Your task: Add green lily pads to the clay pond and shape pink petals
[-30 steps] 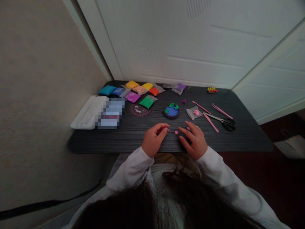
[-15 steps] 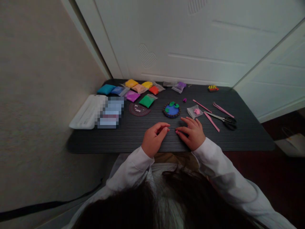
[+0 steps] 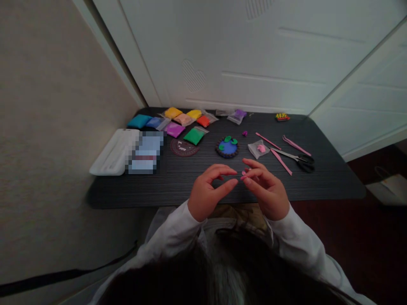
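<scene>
Between thumb and fingers, my right hand [image 3: 269, 190] pinches a small pink clay piece [image 3: 243, 174]. Just left of it, my left hand [image 3: 208, 191] is open, its thumb and index finger apart with nothing visible between them. Beyond both hands lies a round clay pond [image 3: 228, 148], blue inside a dark brown bumpy rim, with green leaf shapes on it. To the pond's right sits a clear bag with pink clay [image 3: 261, 148]. A small purple clay piece [image 3: 244, 134] lies behind that bag.
Scissors [image 3: 299, 158] and several pink modelling tools [image 3: 281, 162] lie on the right of the dark table [image 3: 178, 190]. Coloured clay packets [image 3: 194, 135], a brown protractor-like plate [image 3: 185, 147], a white tray [image 3: 111, 152] and a pixelated flat object [image 3: 146, 152] occupy the left.
My right hand has lifted off the tabletop with the pink clay piece and turned inward. My left hand has moved slightly right, its thumb and index finger spreading.
</scene>
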Motion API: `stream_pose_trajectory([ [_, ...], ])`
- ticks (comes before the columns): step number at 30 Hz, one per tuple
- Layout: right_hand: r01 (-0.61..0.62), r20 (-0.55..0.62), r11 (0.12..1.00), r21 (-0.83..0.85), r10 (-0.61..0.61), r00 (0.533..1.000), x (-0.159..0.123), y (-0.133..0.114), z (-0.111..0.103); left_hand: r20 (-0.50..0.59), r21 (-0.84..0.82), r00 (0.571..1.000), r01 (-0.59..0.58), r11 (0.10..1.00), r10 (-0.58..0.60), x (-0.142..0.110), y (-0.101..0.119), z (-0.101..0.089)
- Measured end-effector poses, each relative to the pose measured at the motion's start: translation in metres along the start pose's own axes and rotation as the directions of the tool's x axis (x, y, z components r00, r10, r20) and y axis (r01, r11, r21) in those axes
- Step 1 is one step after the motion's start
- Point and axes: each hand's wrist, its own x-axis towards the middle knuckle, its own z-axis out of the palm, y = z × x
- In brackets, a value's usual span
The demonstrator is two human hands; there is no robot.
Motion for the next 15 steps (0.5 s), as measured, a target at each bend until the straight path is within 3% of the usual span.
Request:
stream_pose_trajectory([
  [8, -0.033, -0.010, 0.995, 0.091, 0.034, 0.999, -0.0053, 0.0037, 0.0074, 0.014, 0.027, 1.000, -0.020, 0.999, 0.020, -0.0028, 0.0064, 0.0011],
  [15, 0.076, 0.000, 0.984, -0.164, -0.077, 0.997, -0.0068, 0.0032, -0.0001, 0.003, 0.188, 0.996, -0.090, 0.978, 0.091, -0.0038, 0.0069, 0.0003],
])
